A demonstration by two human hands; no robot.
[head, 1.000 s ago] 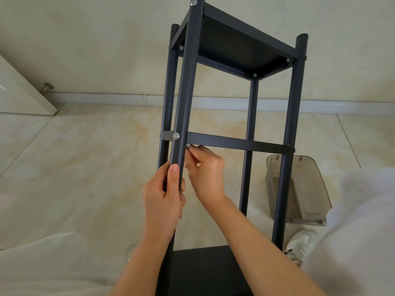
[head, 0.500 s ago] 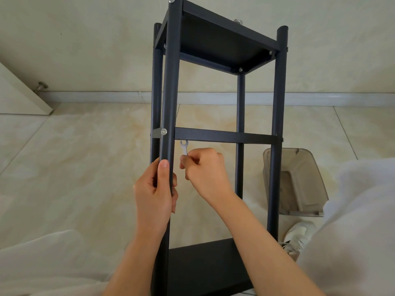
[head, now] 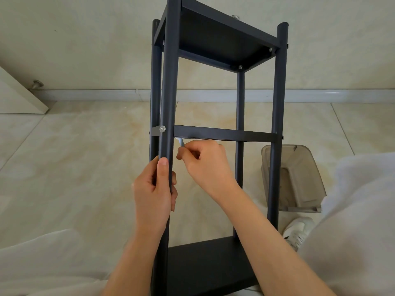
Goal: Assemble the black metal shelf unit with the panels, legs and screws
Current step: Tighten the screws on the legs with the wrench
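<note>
Left hand [head: 155,189] is gripping the front leg [head: 168,86], steadying it; right hand [head: 205,161] is pinching a small wrench [head: 181,142] beneath the middle panel [head: 224,135]. Best turning in short arcs, keeping it seated.

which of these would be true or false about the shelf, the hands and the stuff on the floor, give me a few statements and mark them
1. The left hand grips the near leg. True.
2. The right hand is empty. False: it pinches a small wrench just under the middle panel.
3. A clear plastic bin lies on the floor right of the shelf. True.
4. The near leg has no screw at the middle panel. False: a silver screw sits there.
</note>
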